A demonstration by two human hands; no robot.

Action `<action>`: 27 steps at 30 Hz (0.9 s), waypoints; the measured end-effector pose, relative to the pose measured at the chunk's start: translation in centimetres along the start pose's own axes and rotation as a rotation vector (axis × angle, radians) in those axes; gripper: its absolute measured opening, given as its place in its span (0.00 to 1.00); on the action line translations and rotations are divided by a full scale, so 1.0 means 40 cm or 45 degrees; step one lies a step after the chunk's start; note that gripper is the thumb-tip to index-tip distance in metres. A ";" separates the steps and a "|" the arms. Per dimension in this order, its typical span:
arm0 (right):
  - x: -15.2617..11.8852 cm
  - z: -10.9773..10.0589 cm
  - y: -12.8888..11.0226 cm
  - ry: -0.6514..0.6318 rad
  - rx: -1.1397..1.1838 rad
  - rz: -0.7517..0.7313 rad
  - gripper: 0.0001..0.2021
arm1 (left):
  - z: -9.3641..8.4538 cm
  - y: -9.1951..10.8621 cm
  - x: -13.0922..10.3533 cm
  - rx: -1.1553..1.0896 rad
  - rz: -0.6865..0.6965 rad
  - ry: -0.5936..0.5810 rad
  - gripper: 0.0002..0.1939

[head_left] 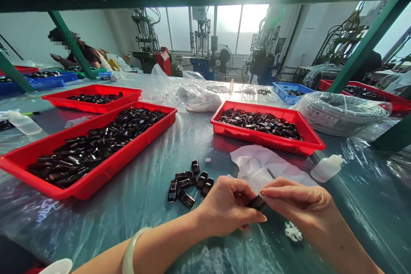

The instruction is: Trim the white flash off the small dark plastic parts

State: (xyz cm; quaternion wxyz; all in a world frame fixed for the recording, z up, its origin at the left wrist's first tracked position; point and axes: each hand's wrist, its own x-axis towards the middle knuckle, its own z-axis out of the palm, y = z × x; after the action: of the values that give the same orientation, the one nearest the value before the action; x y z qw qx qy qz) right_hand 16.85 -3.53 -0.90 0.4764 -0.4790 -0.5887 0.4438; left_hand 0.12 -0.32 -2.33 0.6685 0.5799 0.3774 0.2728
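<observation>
On the green table (141, 212), red trays (128, 153) hold black parts (102, 141). The left hand (224, 205) and right hand (297, 201) meet, both nearly closed: the left grips 1 dark casing (257, 203) between them, near 7 loose casings (187, 183); the right pinches a thin rod (271, 174). White bits (293, 231) lie nearby.

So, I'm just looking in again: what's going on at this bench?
A person is working on a small black piece, gripped in the left hand. The right hand is right at it, its fingers pinched around what looks like a thin tool. Several loose black pieces lie beside the left hand, and small white bits lie near the right. Red trays, left and right, hold many more dark pieces.
</observation>
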 end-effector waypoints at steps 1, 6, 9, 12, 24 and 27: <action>-0.001 0.000 0.001 0.010 0.002 -0.004 0.03 | 0.000 0.000 0.000 -0.009 -0.002 0.002 0.11; 0.001 -0.002 0.013 0.076 0.067 0.001 0.03 | -0.001 0.005 0.002 -0.038 -0.005 0.006 0.10; 0.003 -0.002 0.022 0.072 0.092 0.028 0.03 | -0.002 0.004 0.001 -0.041 0.000 0.011 0.10; 0.001 0.000 0.022 0.057 0.107 0.037 0.03 | -0.002 0.001 0.000 -0.023 0.006 0.022 0.10; 0.001 0.017 0.018 0.120 -0.096 -0.182 0.08 | 0.004 0.010 0.002 -0.133 -0.011 0.068 0.09; 0.002 0.021 0.018 0.136 -0.082 -0.179 0.08 | 0.003 0.009 0.004 -0.131 -0.012 0.076 0.09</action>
State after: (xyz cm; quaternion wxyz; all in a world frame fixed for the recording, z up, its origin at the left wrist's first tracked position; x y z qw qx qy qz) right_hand 16.13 -3.40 -1.73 0.5215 -0.4745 -0.6085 0.3640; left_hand 0.34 -0.22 -2.01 0.6871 0.5348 0.3852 0.3058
